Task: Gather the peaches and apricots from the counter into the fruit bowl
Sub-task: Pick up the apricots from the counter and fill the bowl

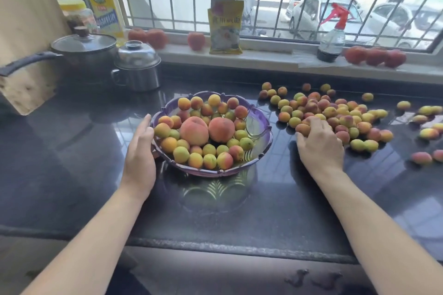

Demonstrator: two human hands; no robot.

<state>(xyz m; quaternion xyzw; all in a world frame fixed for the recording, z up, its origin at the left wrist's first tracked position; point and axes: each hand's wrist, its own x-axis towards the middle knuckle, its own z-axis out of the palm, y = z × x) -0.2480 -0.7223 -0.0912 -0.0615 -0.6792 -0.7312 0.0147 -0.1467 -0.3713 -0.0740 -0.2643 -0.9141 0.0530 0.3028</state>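
Observation:
A purple glass fruit bowl [260,141] stands mid-counter, holding two large peaches [194,130] and several small apricots. My left hand [141,151] rests against the bowl's left rim, fingers straight. To the right, a pile of apricots [335,112] spreads over the dark counter. My right hand [320,141] lies on the pile's near left edge, fingers curled over a few apricots [302,129]. More loose apricots [429,133] lie scattered at the far right.
Behind the bowl stand a lidded steel pot [137,67] and a black saucepan [84,50]. The windowsill carries larger red fruits [375,56], a yellow packet [225,27], a spray bottle [332,36] and an oil bottle [103,0]. The counter's front edge [215,244] runs below my forearms.

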